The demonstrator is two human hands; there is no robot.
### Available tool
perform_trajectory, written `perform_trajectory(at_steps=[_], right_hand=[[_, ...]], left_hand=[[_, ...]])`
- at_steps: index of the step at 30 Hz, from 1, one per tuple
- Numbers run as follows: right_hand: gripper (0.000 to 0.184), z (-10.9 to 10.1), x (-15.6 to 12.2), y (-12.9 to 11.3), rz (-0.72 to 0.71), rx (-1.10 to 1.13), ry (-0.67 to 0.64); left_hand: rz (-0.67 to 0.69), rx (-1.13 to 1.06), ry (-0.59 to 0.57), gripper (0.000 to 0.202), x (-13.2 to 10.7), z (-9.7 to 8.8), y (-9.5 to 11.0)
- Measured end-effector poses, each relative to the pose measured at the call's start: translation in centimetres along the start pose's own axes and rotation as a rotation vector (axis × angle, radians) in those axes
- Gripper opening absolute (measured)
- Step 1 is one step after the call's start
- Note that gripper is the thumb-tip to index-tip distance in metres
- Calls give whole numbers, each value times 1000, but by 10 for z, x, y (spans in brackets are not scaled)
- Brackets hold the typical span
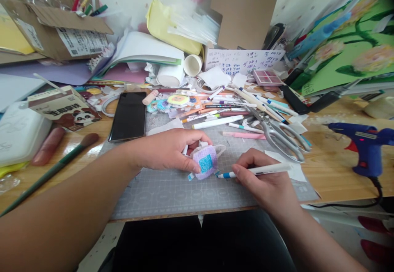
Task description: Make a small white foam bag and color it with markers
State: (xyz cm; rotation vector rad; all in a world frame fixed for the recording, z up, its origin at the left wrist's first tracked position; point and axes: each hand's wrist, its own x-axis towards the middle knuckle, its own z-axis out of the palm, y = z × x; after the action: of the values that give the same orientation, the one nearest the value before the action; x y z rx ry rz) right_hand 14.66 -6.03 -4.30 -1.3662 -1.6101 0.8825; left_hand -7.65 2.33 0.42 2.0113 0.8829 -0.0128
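My left hand is closed on a small lilac paper piece with a blue square in its middle, pinning it on the grey cutting mat. My right hand grips a white marker with a blue tip. The marker's tip points left and sits just right of the paper piece, close to its edge. Both forearms reach in from the bottom of the view.
Silver scissors and several markers lie behind the hands. A black phone rests at the mat's back left. A blue glue gun stands at the right. A paintbrush, a panda carton and boxes crowd the left.
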Motion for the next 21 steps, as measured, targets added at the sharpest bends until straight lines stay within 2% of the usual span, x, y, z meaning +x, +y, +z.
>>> perform_trajectory(at_steps=[6,12,14,18,21], right_hand=[[19,1,0,-1,33,-11,29],[20,1,0,6,7,39,25],[20,1,1,8,27,166,75],[15,1,4,11,81,616,290],[6,1,5,12,78,694,347]], left_hand=[[-3,-21,-1,45,0,-1,-1],[-8,-25,3,46,0,0,-1],[1,-34,6,45,0,0,-2],[3,-132,-10,46,-1,1,-5],[10,-302,8,48,-2,3,-7]])
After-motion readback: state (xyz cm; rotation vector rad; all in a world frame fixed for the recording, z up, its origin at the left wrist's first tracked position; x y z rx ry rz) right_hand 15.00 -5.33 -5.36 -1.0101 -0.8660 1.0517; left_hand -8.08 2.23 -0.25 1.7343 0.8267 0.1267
